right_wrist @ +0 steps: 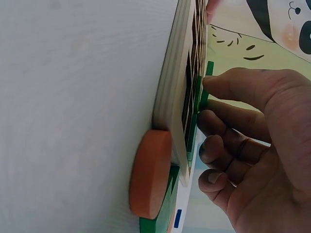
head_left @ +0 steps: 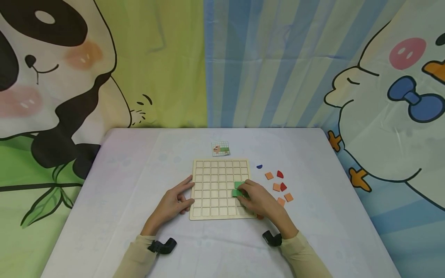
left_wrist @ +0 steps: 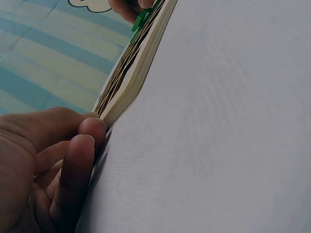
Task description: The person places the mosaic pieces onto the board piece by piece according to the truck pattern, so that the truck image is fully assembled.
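Note:
A light wooden grid board (head_left: 210, 188) lies on the white-covered table. My left hand (head_left: 172, 201) rests against its left edge, index finger and thumb apart; in the left wrist view the left hand's fingertips (left_wrist: 92, 141) touch the board's near corner. Over the board's right side, my right hand (head_left: 259, 197) pinches a green square tile (head_left: 236, 193). In the right wrist view that tile (right_wrist: 209, 77) stands slightly raised between thumb and finger, above other green tiles (right_wrist: 192, 138) in the grid. The right hand hides part of the board's right columns.
A small picture card (head_left: 220, 148) lies behind the board. Right of it are several orange squares (head_left: 269, 175), red quarter-round pieces (head_left: 280, 174) and a blue half-round piece (head_left: 259, 166). An orange piece (right_wrist: 150, 174) and green pieces (right_wrist: 155, 224) lie by the near right corner.

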### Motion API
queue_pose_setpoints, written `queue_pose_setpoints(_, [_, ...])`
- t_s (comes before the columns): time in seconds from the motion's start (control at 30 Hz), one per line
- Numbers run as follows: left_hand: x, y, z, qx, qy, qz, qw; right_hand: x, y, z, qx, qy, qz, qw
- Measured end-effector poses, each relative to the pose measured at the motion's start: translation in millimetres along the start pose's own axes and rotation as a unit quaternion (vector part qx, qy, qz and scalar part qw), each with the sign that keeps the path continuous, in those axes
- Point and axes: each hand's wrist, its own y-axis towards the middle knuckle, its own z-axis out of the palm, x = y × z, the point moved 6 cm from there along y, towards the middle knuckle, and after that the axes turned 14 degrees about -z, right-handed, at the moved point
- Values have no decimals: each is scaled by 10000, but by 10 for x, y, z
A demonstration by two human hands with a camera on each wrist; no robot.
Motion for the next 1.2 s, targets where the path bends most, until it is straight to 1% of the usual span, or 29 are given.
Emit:
queue_pose_setpoints(0.43, [8, -2, 1, -23, 19, -3, 10000, 20, 31, 15, -32, -74, -188, 9998])
queue_pose_setpoints(0.7, [-4, -5, -2, -28, 48, 6, 10000, 58, 82, 36, -54, -137, -201, 9997])
queue_pose_setpoints(1.2, [-18, -17, -6, -32, 114, 19, 9999, 109, 136, 56, 93, -477, -169, 9987])
